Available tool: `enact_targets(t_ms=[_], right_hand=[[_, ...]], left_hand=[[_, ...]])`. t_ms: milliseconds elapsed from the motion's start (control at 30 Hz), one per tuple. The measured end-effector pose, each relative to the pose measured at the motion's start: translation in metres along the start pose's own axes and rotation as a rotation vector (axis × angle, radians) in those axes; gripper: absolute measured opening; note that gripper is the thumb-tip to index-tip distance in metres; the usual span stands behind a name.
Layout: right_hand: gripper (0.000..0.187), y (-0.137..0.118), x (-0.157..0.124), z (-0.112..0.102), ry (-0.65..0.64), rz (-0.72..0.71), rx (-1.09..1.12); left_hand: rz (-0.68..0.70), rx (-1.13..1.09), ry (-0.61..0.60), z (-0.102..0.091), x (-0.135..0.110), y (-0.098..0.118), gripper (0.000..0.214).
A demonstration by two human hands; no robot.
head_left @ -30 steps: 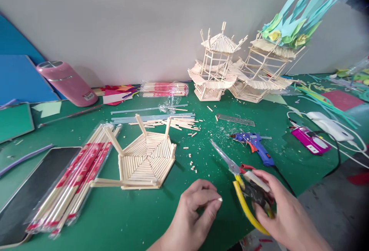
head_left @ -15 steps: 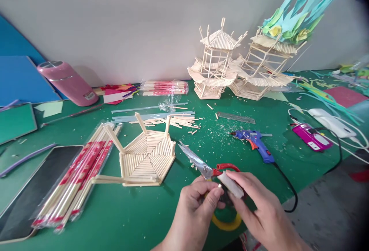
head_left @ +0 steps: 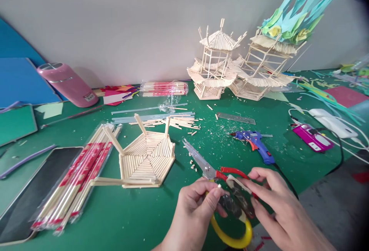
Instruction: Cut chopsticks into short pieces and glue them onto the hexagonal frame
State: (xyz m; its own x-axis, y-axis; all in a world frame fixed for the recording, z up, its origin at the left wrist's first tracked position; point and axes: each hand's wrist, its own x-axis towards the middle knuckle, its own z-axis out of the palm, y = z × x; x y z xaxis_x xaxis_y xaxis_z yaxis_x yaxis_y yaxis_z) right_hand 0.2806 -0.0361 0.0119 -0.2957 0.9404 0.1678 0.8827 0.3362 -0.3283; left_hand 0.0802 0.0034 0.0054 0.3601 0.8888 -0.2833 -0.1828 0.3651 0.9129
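Note:
My right hand [head_left: 276, 205] grips the handles of a pair of scissors [head_left: 215, 174] with red and yellow loops; the closed blades point up-left over the green mat. My left hand [head_left: 196, 208] is closed in a pinch on a small pale stick piece [head_left: 219, 186], right beside the scissor pivot. A hexagonal base of wooden sticks [head_left: 145, 157] with upright posts lies to the left of both hands. Loose cut sticks [head_left: 175, 122] lie behind it.
Wrapped chopstick bundles [head_left: 75, 178] lie at left, beside a dark tablet [head_left: 31, 189]. A blue glue gun [head_left: 255, 143] with its cord sits at right of centre. Two stick pagoda models [head_left: 230, 70] stand at the back wall. A pink bottle [head_left: 67, 83], a metal ruler [head_left: 235, 118], a magenta device [head_left: 313, 137].
My right hand brought the scissors leftward from the right side to my left hand, and the blades swung toward the stick base. The left hand kept its pinch.

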Motion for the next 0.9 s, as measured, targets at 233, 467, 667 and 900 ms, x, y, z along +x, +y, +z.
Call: enact_targets(t_ms=[233,467,667,900], right_hand=[[0.035,-0.018,0.007,0.002,0.254,0.035,0.089],[0.043,-0.026,0.004,0.037,0.265,0.078,0.193],[0.053,-0.026,-0.008,0.037,-0.009,0.278,0.372],[0.046,-0.028,-0.002,0.049,-0.005,0.356,0.404]], left_hand=[[0.110,0.078,-0.031,0.008,-0.002,0.004,0.025],[0.153,0.095,0.027,0.012,-0.001,-0.003,0.021],[0.221,0.244,0.024,0.014,-0.001,-0.005,0.024],[0.333,0.217,-0.067,0.021,-0.001,-0.003,0.025]])
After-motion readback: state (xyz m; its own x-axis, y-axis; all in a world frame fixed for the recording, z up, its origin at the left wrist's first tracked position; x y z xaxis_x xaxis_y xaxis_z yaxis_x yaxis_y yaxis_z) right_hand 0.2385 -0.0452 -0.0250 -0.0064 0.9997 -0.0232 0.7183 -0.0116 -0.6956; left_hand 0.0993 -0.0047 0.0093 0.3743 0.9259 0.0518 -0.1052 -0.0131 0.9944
